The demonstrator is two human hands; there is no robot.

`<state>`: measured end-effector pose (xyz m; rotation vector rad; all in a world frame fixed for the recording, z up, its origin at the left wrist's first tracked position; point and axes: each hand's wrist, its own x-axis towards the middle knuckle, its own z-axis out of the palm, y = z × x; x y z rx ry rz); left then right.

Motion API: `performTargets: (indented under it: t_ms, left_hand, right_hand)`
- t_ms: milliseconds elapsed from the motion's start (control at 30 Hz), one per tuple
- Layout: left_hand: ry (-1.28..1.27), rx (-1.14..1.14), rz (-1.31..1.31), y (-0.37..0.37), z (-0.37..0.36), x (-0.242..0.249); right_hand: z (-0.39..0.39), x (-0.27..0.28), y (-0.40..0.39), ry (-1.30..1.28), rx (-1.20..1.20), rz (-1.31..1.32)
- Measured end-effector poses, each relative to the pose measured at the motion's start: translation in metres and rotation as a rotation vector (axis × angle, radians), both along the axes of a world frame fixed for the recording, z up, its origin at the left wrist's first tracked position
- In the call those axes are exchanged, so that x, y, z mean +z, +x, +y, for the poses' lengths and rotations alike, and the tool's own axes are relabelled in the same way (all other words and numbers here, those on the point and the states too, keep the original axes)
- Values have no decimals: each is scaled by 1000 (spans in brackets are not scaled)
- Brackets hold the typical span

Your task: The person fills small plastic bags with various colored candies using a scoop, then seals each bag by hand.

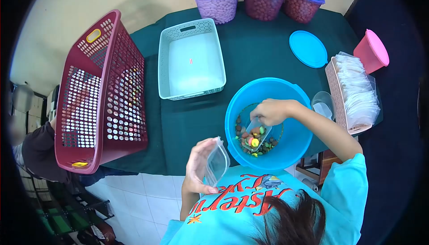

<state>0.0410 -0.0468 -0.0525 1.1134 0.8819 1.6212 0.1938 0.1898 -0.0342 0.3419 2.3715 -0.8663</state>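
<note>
My left hand (pixel 194 166) holds a clear plastic zip bag (pixel 217 162) by its side, with the bag's mouth spread apart, just left of a blue tub (pixel 302 99). Inside that tub, my right hand (pixel 272 112) grips a clear plastic scoop (pixel 267 133). Brown, green, yellow and pinkish pieces lie in the scoop. More small coloured pieces (pixel 271 145) cover part of the tub's bottom. The lower part of the bag is hidden behind my hand and shirt.
A maroon basket (pixel 102 111) stands left, beside a pale green tray (pixel 163 61). Lidded tubs (pixel 217 6) line the back. Rightward are a blue lid (pixel 308 48), clear cup (pixel 322 104), pink container (pixel 372 50) and box of plastic bags (pixel 355 90). A person (pixel 42 153) is at far left.
</note>
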Motion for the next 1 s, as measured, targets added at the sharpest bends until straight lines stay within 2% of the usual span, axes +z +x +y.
performTargets:
  t_ms: [67, 133, 233, 267, 333, 400, 467, 533, 600, 667, 800, 867, 1000]
  left_hand:
    - [-18, 115, 12, 4, 2, 9]
    - [-17, 144, 54, 8, 5, 22]
    - [-58, 231, 509, 13, 14, 38]
    - [-44, 238, 514, 16, 18, 43]
    - [-203, 315, 678, 26, 24, 51]
    - [-202, 361, 687, 33, 30, 48]
    - [-173, 414, 754, 39, 34, 49]
    - [-158, 426, 760, 46, 37, 51]
    - [-132, 481, 777, 52, 38, 53]
    - [-127, 493, 790, 57, 39, 55]
    - [-73, 522, 818, 60, 38, 50]
    - [-94, 512, 791, 61, 37, 54]
    - [-94, 494, 778, 57, 37, 48]
  right_hand:
    - [0, 10, 10, -28, -35, 205]
    - [-2, 25, 18, -9, -59, 260]
    - [-2, 52, 27, 4, -137, 362]
    - [-2, 62, 29, -6, -194, 407]
    - [-4, 85, 31, 15, -234, 454]
    - [-6, 100, 31, 250, -286, 486]
    - [-10, 107, 28, 289, -296, 519]
    - [-22, 118, 24, 595, -116, 521]
    - [-44, 125, 21, 752, 9, 615]
    - [-69, 128, 14, 933, 75, 586]
    - [-86, 135, 12, 1036, 157, 466]
    - [-83, 138, 15, 998, 113, 531]
    - [-71, 147, 22, 1014, 58, 485]
